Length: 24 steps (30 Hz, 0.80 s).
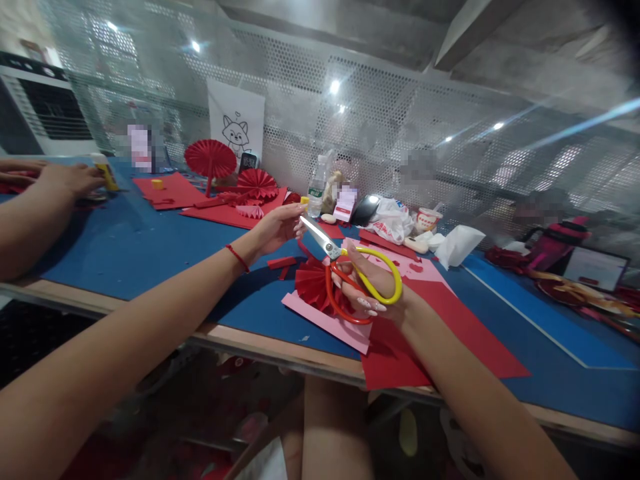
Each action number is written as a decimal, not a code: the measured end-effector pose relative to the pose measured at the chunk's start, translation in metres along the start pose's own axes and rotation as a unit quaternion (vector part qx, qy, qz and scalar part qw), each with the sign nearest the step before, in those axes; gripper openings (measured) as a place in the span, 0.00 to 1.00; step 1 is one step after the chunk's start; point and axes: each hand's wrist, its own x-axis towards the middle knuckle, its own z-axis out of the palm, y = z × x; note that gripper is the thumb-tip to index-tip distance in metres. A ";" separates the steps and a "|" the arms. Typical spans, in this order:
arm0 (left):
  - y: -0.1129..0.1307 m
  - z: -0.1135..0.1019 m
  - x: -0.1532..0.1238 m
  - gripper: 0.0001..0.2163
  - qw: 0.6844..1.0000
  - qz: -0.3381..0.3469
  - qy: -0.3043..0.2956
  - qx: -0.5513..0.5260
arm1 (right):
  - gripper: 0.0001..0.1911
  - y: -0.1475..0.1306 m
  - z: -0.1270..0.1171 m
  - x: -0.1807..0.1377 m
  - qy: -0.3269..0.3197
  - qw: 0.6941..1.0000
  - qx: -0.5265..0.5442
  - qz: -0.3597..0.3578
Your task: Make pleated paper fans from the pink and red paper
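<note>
My right hand (373,287) grips a pair of scissors (350,267) with one yellow and one red handle loop, blades pointing up and left. My left hand (280,227) is raised beyond the blade tip with fingers pinched together; what they hold is too small to make out. Below the scissors a pleated red paper fan piece (313,283) lies on a pink sheet (325,320), beside a red sheet (450,333) that overhangs the table's near edge.
The blue-covered table (125,247) carries red paper fans (211,159), red sheets, a water bottle (315,190), a cup, tissues and plastic bags along a perforated metal wall. Another person's arms (35,200) rest at far left. A pink flask (555,243) stands right.
</note>
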 end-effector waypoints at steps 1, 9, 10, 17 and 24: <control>0.000 0.000 0.000 0.09 1.000 0.001 -0.002 0.000 | 0.32 0.000 0.000 0.000 0.001 1.000 0.000 -0.003; 0.000 -0.003 0.001 0.10 1.000 0.007 -0.019 0.012 | 0.31 -0.004 0.007 -0.001 -0.004 0.999 -0.040 -0.031; -0.001 -0.004 0.002 0.10 1.000 0.008 -0.019 0.015 | 0.31 -0.004 0.006 0.000 -0.004 0.999 -0.041 -0.030; -0.007 -0.008 0.007 0.13 0.997 0.017 0.045 0.061 | 0.32 0.001 0.001 0.003 0.026 0.999 -0.044 -0.011; -0.007 -0.007 0.009 0.15 0.995 0.023 0.073 0.069 | 0.34 0.004 0.005 0.006 0.082 0.994 -0.074 -0.011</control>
